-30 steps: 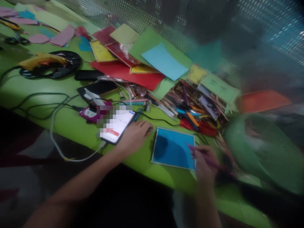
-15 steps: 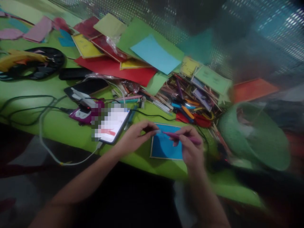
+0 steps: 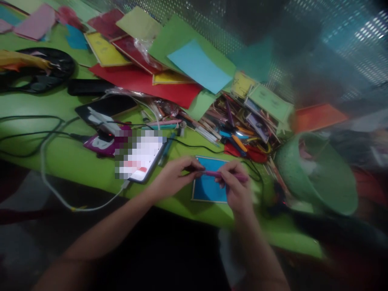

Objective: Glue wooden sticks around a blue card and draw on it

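Note:
Over the blue framed card (image 3: 209, 190), my right hand (image 3: 236, 184) grips a slim purple pen (image 3: 214, 174) held nearly level. The pen points left, into the fingertips of my left hand (image 3: 178, 176). Those fingers are pinched together at the pen's tip; whatever small thing they hold is hidden now. The card lies flat on the green table, with a thin pale border and partly covered by my hands.
A lit phone (image 3: 142, 157) with a white cable lies left of my hands. Behind are pens, tools and scissors (image 3: 239, 143) in a heap, plus coloured sheets (image 3: 200, 66). A green bowl (image 3: 330, 173) stands tilted at the right. A black cord (image 3: 197, 148) crosses behind the card.
My right hand has moved left, bringing the pen's tip into my left fingertips. A small pale piece seen between those fingertips before is now hidden. The view has shifted slightly.

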The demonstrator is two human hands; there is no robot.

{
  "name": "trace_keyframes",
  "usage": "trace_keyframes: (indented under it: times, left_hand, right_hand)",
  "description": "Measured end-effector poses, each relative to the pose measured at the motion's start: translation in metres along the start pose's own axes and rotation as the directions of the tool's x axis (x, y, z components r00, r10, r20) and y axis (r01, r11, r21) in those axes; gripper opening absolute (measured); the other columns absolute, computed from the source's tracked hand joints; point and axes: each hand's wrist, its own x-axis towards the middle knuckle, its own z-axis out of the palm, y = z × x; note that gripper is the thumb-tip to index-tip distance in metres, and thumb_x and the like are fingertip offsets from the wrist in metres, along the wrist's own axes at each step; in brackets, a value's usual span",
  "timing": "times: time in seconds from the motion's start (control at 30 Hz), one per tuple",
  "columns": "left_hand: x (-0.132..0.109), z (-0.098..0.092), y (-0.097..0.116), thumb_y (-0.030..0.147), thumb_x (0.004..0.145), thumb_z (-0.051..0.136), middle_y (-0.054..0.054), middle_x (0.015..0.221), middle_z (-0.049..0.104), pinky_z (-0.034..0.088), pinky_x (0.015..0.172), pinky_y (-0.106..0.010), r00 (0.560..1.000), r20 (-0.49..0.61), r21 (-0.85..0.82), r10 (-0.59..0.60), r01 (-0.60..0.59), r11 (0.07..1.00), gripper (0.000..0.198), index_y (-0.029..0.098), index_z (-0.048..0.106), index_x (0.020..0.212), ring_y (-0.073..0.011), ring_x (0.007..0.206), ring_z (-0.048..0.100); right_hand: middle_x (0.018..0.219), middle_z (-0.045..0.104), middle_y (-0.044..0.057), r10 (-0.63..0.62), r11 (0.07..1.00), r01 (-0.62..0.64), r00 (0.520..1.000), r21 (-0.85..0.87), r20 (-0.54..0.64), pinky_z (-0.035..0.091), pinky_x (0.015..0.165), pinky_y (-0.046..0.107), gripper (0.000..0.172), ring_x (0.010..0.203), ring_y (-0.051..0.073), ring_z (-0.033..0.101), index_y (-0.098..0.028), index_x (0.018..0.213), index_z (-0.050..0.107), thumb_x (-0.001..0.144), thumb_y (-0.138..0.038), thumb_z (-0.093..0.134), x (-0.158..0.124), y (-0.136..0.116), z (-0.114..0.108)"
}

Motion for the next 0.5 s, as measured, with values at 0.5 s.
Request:
trace_keyframes:
  times: [0.5]
  left_hand:
    - [-0.010, -0.002, -0.008, 0.045, 0.087, 0.080, -0.006, 0.082, 0.076, 0.061, 0.069, -0.028, 0.992, 0.014, -0.289, -0.126, 0.125, 0.949, 0.030, 0.015, 0.074, 0.085, -0.0167, 0.073, 0.073]
  right_hand:
    - [0.071, 0.065, -0.002, -0.115, 0.993, 0.114, 0.990, 0.011, 0.078, 0.044, 0.050, 0.024, 0.023, 0.057, 0.013, 0.058, -0.024, 0.079, 0.065, 0.087, -0.040, 0.078, -0.004, 0.002, 0.017]
